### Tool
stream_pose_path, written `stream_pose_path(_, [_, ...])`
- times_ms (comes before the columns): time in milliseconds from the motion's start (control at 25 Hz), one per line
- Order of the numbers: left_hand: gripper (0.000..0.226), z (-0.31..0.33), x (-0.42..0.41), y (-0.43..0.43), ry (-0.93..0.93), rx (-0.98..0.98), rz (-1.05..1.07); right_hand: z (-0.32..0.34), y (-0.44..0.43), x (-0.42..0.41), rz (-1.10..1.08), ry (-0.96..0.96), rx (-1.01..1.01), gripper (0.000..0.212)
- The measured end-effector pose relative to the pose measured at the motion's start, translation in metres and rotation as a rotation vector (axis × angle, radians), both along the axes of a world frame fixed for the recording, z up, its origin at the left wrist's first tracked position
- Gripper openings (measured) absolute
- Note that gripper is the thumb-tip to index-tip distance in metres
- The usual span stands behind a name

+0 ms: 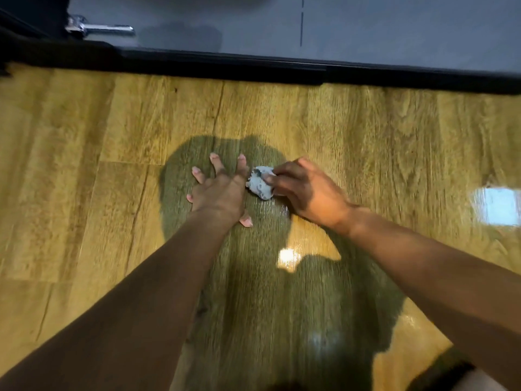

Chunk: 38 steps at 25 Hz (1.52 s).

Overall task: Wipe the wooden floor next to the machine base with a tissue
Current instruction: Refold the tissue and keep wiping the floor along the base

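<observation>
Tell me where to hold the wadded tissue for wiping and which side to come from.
Probably grip the tissue over its bunched top, from above-right, as the right hand does: it is a soft wad on the floor, and the left hand lies flat close on its left.

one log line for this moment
right hand grips crumpled tissue on wooden floor | left hand flat on floor | machine base beyond

I was indoors, in a room with a glossy wooden floor (366,131) of long yellow-brown planks, polished enough to mirror a bright rectangular patch of light (496,206). Along its far edge ran the black-rimmed machine base (253,66), with a flat grey deck (394,29) and a chrome bar (110,29) near one corner. Whether it was a home or a gym, I could not tell.
</observation>
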<state>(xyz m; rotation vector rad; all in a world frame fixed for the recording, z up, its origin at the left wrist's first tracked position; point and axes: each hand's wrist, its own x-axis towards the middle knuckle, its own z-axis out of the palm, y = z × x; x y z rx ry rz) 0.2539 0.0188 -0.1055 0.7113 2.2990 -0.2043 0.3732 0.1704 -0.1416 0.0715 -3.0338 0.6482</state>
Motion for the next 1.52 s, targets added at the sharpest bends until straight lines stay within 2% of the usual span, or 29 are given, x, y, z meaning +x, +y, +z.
stream_pose_path(40, [0.134, -0.001, 0.0, -0.001, 0.001, 0.001, -0.004, 0.003, 0.023, -0.015, 0.046, 0.012, 0.012, 0.031])
stream_pose_path(80, [0.135, -0.002, 0.0, -0.002, 0.0, -0.001, -0.009, 0.007, 0.045, -0.039, -0.044, 0.001, 0.046, 0.028])
stream_pose_path(160, [0.135, -0.006, 0.001, -0.002, 0.02, -0.021, -0.039, 0.01, 0.089, -0.094, -0.438, 0.012, 0.06, 0.031])
stream_pose_path(200, [0.135, -0.007, 0.0, -0.003, 0.037, -0.031, -0.049, 0.006, 0.092, -0.108, -0.567, 0.01, 0.058, 0.033])
stream_pose_path(240, [0.135, -0.007, 0.0, -0.004, 0.041, -0.038, -0.047, 0.001, 0.081, -0.108, -0.582, 0.029, 0.069, 0.033])
stream_pose_path(280, [0.134, -0.006, 0.0, -0.004, 0.031, -0.042, -0.04, -0.003, 0.062, -0.098, -0.489, 0.016, 0.057, 0.03])
stream_pose_path(360, [0.131, -0.006, 0.002, -0.006, 0.043, -0.048, -0.059, -0.004, 0.031, -0.057, -0.042, 0.024, 0.058, 0.031])
stream_pose_path(440, [0.13, -0.004, 0.003, -0.003, 0.045, -0.079, -0.059, 0.005, 0.054, -0.068, 0.231, -0.028, 0.083, 0.033])
stream_pose_path(480, [0.131, -0.002, 0.005, -0.001, 0.024, -0.1, -0.04, 0.011, 0.068, -0.093, 0.187, -0.046, 0.121, 0.031])
stream_pose_path(560, [0.131, 0.002, 0.004, 0.002, 0.018, -0.121, -0.039, 0.017, 0.086, -0.145, -0.093, -0.106, 0.107, 0.033])
stream_pose_path(640, [0.13, 0.008, 0.005, 0.005, 0.008, -0.146, -0.051, 0.014, 0.064, -0.145, -0.231, -0.13, 0.055, 0.035])
stream_pose_path(720, [0.128, 0.008, 0.006, 0.004, 0.002, -0.161, -0.062, 0.014, 0.03, -0.093, -0.041, -0.125, 0.016, 0.037])
stream_pose_path(800, [0.125, 0.005, 0.005, 0.004, 0.018, -0.15, -0.089, 0.021, 0.035, -0.064, 0.173, -0.101, 0.004, 0.037])
stream_pose_path(840, [0.126, 0.003, 0.002, 0.002, 0.02, -0.133, -0.102, 0.019, 0.042, -0.074, 0.162, -0.102, 0.008, 0.035])
stream_pose_path(920, [0.13, 0.003, 0.002, 0.004, -0.034, -0.122, -0.093, 0.018, 0.049, -0.116, -0.089, -0.089, 0.038, 0.033])
stream_pose_path(1000, [0.129, 0.003, 0.002, 0.002, -0.058, -0.089, -0.08, 0.013, 0.035, -0.122, -0.268, -0.088, -0.007, 0.036])
stream_pose_path(1080, [0.124, 0.003, -0.015, -0.017, 0.007, -0.022, -0.211, 0.007, -0.005, -0.074, -0.246, -0.037, -0.02, 0.037])
stream_pose_path(1160, [0.121, 0.003, -0.033, -0.055, 0.102, 0.018, -0.434, 0.01, -0.05, -0.006, -0.021, 0.037, -0.072, 0.034])
stream_pose_path(1240, [0.121, 0.002, -0.051, -0.089, 0.185, 0.032, -0.534, 0.01, -0.055, 0.011, 0.228, 0.071, -0.016, 0.035])
stream_pose_path(1280, [0.12, 0.001, -0.054, -0.097, 0.17, 0.034, -0.518, 0.007, -0.047, 0.002, 0.232, 0.05, 0.015, 0.038])
stream_pose_path(1400, [0.122, -0.007, -0.057, -0.09, 0.055, 0.059, -0.433, 0.007, -0.039, -0.036, -0.224, 0.016, -0.019, 0.034])
stream_pose_path(1440, [0.124, -0.008, -0.057, -0.088, 0.032, 0.07, -0.421, 0.007, -0.05, -0.03, -0.287, 0.034, 0.003, 0.031])
stream_pose_path(1480, [0.124, -0.009, -0.058, -0.088, 0.015, 0.088, -0.411, 0.005, -0.068, -0.014, -0.243, 0.042, 0.033, 0.03])
stream_pose_path(1520, [0.124, -0.011, -0.063, -0.091, 0.0, 0.111, -0.409, 0.004, -0.091, 0.01, -0.101, 0.043, 0.071, 0.032])
